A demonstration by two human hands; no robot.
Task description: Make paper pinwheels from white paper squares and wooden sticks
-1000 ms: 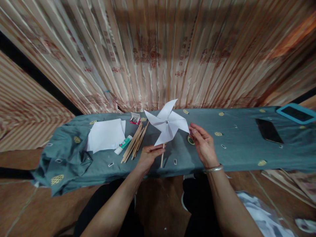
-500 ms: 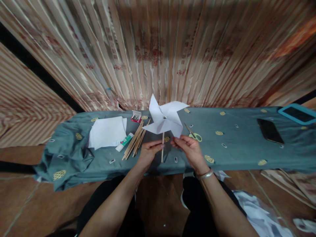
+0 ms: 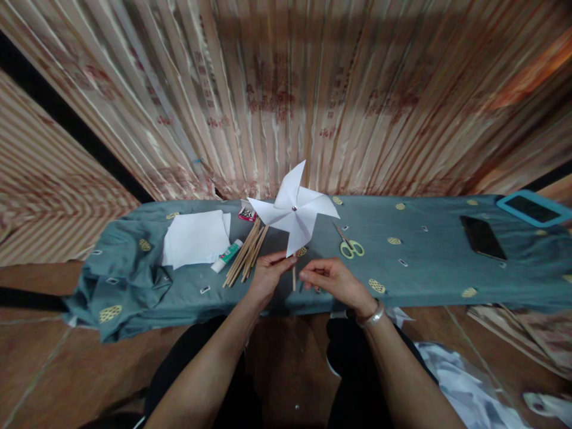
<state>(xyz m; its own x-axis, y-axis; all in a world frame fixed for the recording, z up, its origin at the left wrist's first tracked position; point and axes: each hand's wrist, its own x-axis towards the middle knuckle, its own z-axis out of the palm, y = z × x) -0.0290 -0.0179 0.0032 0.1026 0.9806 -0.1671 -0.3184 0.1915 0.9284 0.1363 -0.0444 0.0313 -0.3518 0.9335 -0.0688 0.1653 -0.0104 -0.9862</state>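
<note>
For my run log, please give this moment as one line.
left hand: pinching thin wooden stick | white paper pinwheel: upright on stick | right hand: beside stick's lower end, contact unclear | green-handled scissors: on teal cloth

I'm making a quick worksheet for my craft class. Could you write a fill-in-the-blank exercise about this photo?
1. The left hand holds a white paper ____ on a stick.
2. The scissors have ____ handles.
3. The bundle of wooden sticks lies right of the ____ stick.
4. The right hand wears a ____ at the wrist.

Missing words: pinwheel; green; glue; bracelet
</note>
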